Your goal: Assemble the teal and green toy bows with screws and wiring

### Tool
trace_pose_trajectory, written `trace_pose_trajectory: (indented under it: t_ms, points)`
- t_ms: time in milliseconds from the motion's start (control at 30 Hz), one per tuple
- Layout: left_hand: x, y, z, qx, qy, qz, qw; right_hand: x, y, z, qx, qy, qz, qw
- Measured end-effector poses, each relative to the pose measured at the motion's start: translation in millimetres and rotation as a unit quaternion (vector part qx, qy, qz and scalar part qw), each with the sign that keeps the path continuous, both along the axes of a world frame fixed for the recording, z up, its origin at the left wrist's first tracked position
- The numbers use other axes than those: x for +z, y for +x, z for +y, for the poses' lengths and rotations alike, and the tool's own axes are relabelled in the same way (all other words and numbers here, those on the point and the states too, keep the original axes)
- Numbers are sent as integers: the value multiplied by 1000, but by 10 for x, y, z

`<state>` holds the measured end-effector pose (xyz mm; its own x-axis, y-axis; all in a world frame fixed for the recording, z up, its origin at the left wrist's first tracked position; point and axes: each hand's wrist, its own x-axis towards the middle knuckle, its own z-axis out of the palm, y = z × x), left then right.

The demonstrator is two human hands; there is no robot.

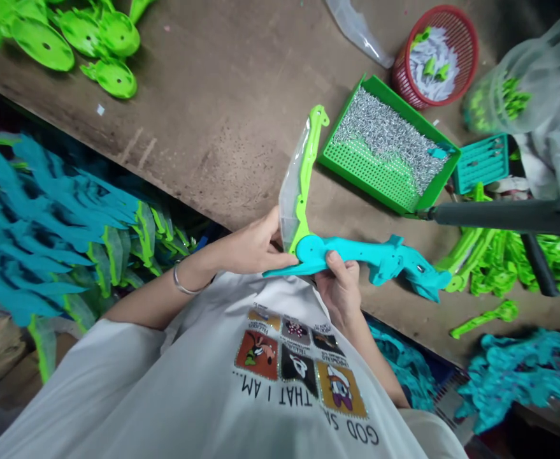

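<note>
A turquoise plastic dragon-shaped toy body (368, 252) lies level in front of my shirt, its head to the right and its pointed tail to the left. A lime green wing (311, 166) with a clear film stands out from the round joint near the tail. My left hand (255, 245) is closed around the wing's base and the tail end, some of its fingers hidden behind the film. From below, my right hand (341, 287) grips the middle of the body, thumb on top.
A green tray (370, 182) of small screws sits beyond the toy, beside a red basket (471, 48) of white and green pieces. A dark rod-like tool (499, 217) reaches in from the right. Green parts (43, 44) lie far left; turquoise bodies (35, 223) are piled below the table edge.
</note>
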<state>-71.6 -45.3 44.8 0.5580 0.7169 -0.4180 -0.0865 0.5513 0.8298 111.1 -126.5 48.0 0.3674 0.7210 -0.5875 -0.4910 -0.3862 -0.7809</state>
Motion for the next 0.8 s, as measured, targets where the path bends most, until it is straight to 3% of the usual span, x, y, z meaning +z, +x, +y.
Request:
trace_pose_trajectory:
  t_ms: [100,300,467,533,600,700,800]
  points:
    - [33,-56,17,-96,17,-26,995,-2,4,-14,4,-3,2,1000]
    - [89,-43,28,-82,42,2,996,26,35,-10,12,-9,17,1000]
    - [172,-55,47,19,85,73,994,-4,44,-1,5,-17,10,1000]
    - [199,-54,47,56,137,101,984,-28,41,-1,5,-24,6,1000]
    - [217,-51,47,52,247,131,959,-47,35,1,7,-30,5,1000]
    - [235,-43,69,-15,437,181,881,-61,21,9,18,-27,19,999]
    - [237,-32,112,-61,502,193,841,-65,11,20,19,-19,31,999]
